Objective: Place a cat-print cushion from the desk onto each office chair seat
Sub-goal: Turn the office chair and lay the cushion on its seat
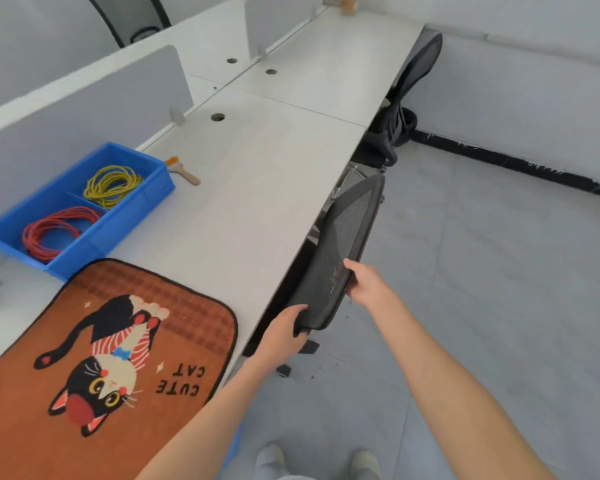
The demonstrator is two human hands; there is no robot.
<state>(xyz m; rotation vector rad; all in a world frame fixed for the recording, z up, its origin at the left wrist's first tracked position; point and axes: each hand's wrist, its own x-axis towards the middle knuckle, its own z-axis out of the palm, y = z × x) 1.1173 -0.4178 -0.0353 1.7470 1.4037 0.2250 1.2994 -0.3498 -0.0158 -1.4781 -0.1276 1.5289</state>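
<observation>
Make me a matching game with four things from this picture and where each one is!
Things:
1. cat-print cushion
2. red wire coil
3. yellow wire coil
4. mesh chair back

Places:
A. far compartment of the blue bin
B. gripped by the left hand and the right hand
C. flat on the near end of the desk
D. near compartment of the blue bin

Pairs: 1-C, 2-D, 3-A, 4-B

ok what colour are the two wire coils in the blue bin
One coil is yellow, the other red, each in its own compartment of the blue bin; head view.
</observation>
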